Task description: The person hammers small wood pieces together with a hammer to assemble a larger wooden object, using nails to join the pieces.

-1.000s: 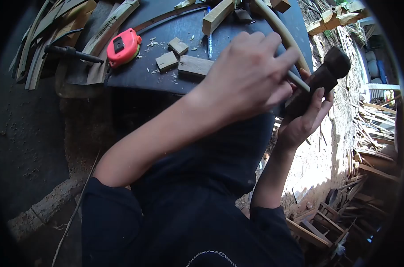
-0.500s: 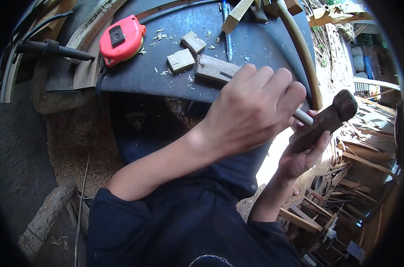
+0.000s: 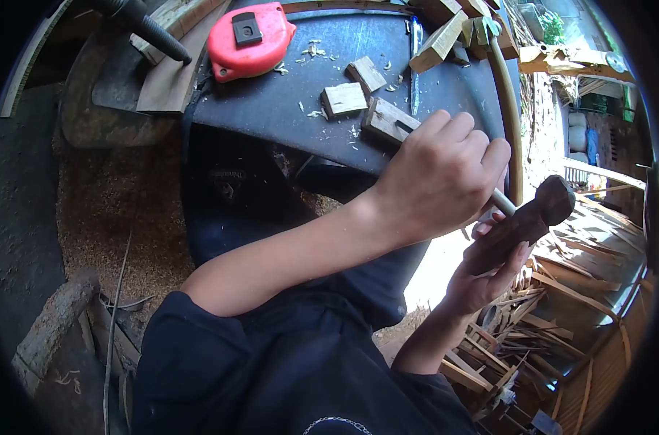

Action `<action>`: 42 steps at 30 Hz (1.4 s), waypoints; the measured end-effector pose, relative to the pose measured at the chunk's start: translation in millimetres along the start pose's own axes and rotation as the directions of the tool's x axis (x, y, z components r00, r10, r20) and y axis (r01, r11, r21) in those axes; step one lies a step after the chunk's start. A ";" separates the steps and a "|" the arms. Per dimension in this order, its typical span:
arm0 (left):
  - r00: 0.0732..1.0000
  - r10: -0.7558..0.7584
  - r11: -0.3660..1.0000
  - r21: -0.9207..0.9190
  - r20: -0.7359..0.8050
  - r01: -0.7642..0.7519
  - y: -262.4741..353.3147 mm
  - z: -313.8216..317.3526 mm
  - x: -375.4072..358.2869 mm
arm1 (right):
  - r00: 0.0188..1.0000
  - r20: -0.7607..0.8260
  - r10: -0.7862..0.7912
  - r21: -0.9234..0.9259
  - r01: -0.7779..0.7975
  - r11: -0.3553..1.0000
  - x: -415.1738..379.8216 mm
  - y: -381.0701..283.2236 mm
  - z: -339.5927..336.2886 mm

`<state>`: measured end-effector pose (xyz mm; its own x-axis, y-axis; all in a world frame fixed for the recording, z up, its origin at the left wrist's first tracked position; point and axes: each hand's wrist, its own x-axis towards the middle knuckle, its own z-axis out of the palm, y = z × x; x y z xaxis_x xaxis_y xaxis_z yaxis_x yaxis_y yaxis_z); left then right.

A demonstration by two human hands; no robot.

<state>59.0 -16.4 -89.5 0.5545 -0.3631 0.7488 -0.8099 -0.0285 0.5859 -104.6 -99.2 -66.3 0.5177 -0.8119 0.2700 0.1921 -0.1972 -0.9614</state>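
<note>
My left hand (image 3: 445, 174) is wrapped round a chisel, whose pale round butt end (image 3: 503, 201) sticks out on the right. Its dark narrow front end lies over a small wooden block (image 3: 386, 119) at the table's edge; most of the handle is hidden in my fist. With fingers curled round it, my right hand (image 3: 485, 279) grips a dark wooden mallet (image 3: 514, 228) with a rounded knob at one end. The mallet's side is right at the chisel's butt.
Two small wood offcuts (image 3: 344, 99) lie on the dark table (image 3: 264, 109) among shavings. Nearby are a red tape measure (image 3: 248, 54), a pen (image 3: 416, 65) and a long-handled hammer (image 3: 507, 109). A screw clamp (image 3: 151, 32) holds the left corner. Scrap wood (image 3: 532, 341) lies at right.
The view has shifted, so the table and its things sit farther right, with the tape measure higher. My hands keep the same grips on the chisel and the mallet.
</note>
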 end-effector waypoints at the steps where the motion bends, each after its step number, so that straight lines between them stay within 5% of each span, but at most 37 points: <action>1: 1.000 0.001 1.000 -0.008 0.003 -0.001 -0.6 1.0 1.0 | 1.000 -0.002 0.003 0.000 -0.003 1.000 -0.7 -0.6 0.5; 13: 0.999 -0.047 0.999 0.022 -0.019 0.047 -4.5 7.7 6.3 | 0.998 0.066 0.010 -0.058 -0.006 0.998 -1.2 -7.2 -4.0; 16: 0.997 -0.071 0.997 0.006 -0.044 0.071 -6.7 6.2 10.8 | 0.979 0.204 -0.020 -0.147 0.051 0.988 1.8 -15.0 -16.4; 19: 0.987 -0.085 0.996 0.013 -0.134 0.088 -9.2 11.2 14.1 | 0.946 0.231 -0.227 -0.284 0.289 0.914 10.6 -42.5 -21.5; 21: 0.984 -0.108 0.994 0.003 -0.144 0.109 -9.6 10.6 15.2 | 0.951 -0.049 -0.306 -0.035 0.305 0.952 22.4 -74.1 -29.2; 24: 0.980 -0.096 0.995 -0.006 -0.175 0.096 -10.0 13.0 14.3 | 0.866 0.149 -0.477 0.150 0.457 0.877 31.9 -107.9 -31.1; 26: 0.979 -0.083 0.996 -0.002 -0.185 0.084 -11.3 13.2 14.3 | 0.857 0.246 -0.452 0.215 0.407 0.888 31.5 -101.0 -33.7; 28: 0.980 -0.083 0.996 0.003 -0.178 0.085 -11.3 11.9 14.1 | 0.907 0.125 -0.401 0.097 0.391 0.915 21.4 -89.5 -6.0; 30: 0.976 -0.083 0.997 -0.017 -0.201 0.081 -11.7 11.7 14.5 | 0.954 0.210 -0.212 -0.188 0.253 0.949 14.3 -62.4 -25.4; 32: 0.974 -0.077 0.997 -0.021 -0.214 0.074 -11.4 12.1 14.5 | 0.952 0.260 -0.159 -0.526 0.278 0.804 18.5 -56.4 -50.8; 33: 0.974 -0.073 0.997 -0.017 -0.215 0.071 -11.4 12.5 14.3 | 0.941 0.281 -0.190 -0.551 0.320 0.771 22.3 -58.1 -58.1; 36: 0.972 -0.082 0.997 -0.019 -0.219 0.080 -13.4 11.5 13.2 | 0.934 -0.009 -0.358 -0.251 0.344 0.905 22.9 -85.7 1.0; 38: 0.970 -0.089 0.996 -0.032 -0.225 0.084 -12.9 10.1 15.1 | 0.919 0.060 -0.389 -0.006 0.390 0.921 25.8 -100.9 -12.4; 40: 0.966 -0.098 0.995 -0.045 -0.238 0.090 -12.1 7.8 16.7 | 0.920 -0.037 -0.389 -0.113 0.383 0.917 16.9 -76.3 10.9; 42: 0.963 -0.104 0.994 -0.050 -0.248 0.095 -10.0 7.6 16.8 | 0.930 0.126 -0.344 -0.477 0.361 0.802 1.9 -52.3 6.2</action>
<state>74.9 -29.3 -85.2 0.6660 -0.1154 0.7370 -0.7431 -0.0162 0.6690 -108.5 -87.1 -15.2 0.5210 -0.6182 0.5886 -0.0564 -0.7130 -0.6989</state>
